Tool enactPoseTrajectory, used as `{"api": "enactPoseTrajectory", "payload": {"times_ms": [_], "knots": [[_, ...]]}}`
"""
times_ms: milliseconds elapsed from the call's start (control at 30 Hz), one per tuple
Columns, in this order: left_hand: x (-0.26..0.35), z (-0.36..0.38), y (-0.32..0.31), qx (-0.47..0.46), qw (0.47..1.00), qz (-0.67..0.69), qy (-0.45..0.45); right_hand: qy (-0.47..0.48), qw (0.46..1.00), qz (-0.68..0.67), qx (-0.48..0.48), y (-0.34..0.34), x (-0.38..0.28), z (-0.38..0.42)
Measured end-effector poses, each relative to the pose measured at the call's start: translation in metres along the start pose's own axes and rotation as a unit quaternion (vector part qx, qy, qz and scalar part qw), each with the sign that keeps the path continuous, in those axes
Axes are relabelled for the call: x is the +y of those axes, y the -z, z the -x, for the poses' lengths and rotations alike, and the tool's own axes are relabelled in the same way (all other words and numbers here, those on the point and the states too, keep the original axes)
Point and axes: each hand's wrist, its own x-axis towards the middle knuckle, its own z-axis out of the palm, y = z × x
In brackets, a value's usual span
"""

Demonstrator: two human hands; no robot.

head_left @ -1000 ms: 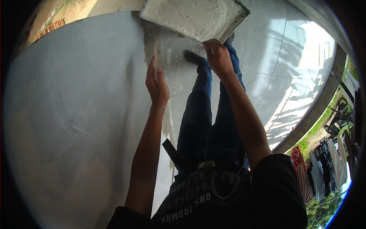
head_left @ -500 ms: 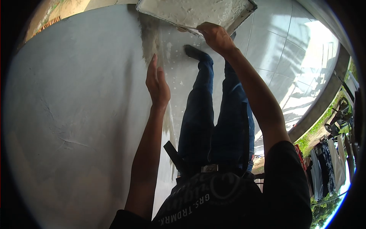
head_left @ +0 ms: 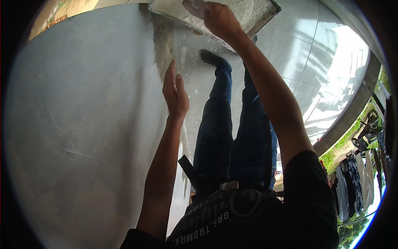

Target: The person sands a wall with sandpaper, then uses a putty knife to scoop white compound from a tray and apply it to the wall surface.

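Observation:
At the top of the head view is a wide tray (head_left: 260,30) coated inside with wet, whitish paste. My right hand (head_left: 222,21) reaches over its near side, fingers closed on a flat scraper (head_left: 195,7) with a pinkish look. The scraper overlaps the paste, and its far end is cut off by the frame. Beside the grey wall, my left hand (head_left: 175,95) is held up empty, fingers straight and thumb apart. It is closest to a rough, darker patch (head_left: 165,45) on the wall.
The smooth grey wall (head_left: 83,91) fills the left side. Below me are my jeans-clad legs and a dark-covered foot (head_left: 210,57) on a tiled floor (head_left: 290,54) spotted with white drips. Sunlight falls at right, with hanging clothes (head_left: 352,182) and a parked motorbike (head_left: 365,133) beyond.
My right hand has moved from the tray's near rim up and left, over the paste, with the scraper. My left hand has shifted slightly right and down, still open.

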Motion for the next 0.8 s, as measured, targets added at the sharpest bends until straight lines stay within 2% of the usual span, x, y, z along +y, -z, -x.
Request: {"api": "enactPoseTrajectory", "payload": {"times_ms": [33, 100, 167, 233, 267, 300, 367, 400, 467, 500, 567, 700, 800], "knots": [[-0.002, 0.002, 0.002, 0.003, 1.000, -0.002, 0.003, 0.002, 1.000, -0.003, -0.003, 0.005, -0.009, 0.004], [-0.005, 0.001, -0.001, 0.005, 1.000, 0.009, 0.003, 0.010, 0.995, -0.046, 0.088, 0.018, -0.016, 0.013], [-0.006, 0.003, -0.004, 0.006, 1.000, 0.018, 0.013, 0.003, 0.993, -0.074, 0.090, 0.010, -0.017, 0.030], [-0.006, 0.005, -0.005, 0.006, 0.999, 0.023, 0.023, 0.044, 0.997, -0.017, 0.062, -0.012, 0.002, 0.045], [-0.005, 0.006, -0.006, 0.005, 1.000, 0.012, 0.020, -0.017, 0.998, -0.062, 0.019, 0.000, -0.010, 0.043], [-0.005, 0.006, -0.006, 0.006, 1.000, 0.000, 0.017, -0.017, 0.998, -0.063, 0.020, 0.005, -0.014, 0.043], [-0.003, 0.002, -0.007, 0.004, 1.000, 0.002, 0.012, 0.010, 0.991, -0.087, 0.098, 0.009, -0.019, 0.043], [-0.002, 0.002, -0.008, 0.002, 1.000, 0.007, 0.003, 0.008, 0.991, -0.090, 0.095, 0.005, -0.017, 0.048], [-0.001, 0.004, -0.006, 0.001, 1.000, 0.000, 0.006, 0.044, 0.998, 0.045, 0.002, 0.000, -0.015, 0.054], [0.000, 0.001, -0.008, -0.002, 1.000, -0.006, 0.005, 0.043, 0.998, 0.049, 0.004, 0.003, -0.014, 0.052], [0.004, -0.005, -0.011, 0.001, 1.000, -0.012, -0.005, 0.014, 0.999, -0.032, 0.040, 0.007, -0.011, 0.043], [-0.005, 0.001, -0.010, -0.002, 1.000, 0.007, 0.016, 0.062, 0.997, -0.030, 0.031, -0.007, -0.007, 0.050], [-0.002, -0.002, -0.012, 0.001, 1.000, 0.005, 0.016, 0.038, 0.999, 0.000, 0.004, -0.003, -0.005, 0.046]]}}
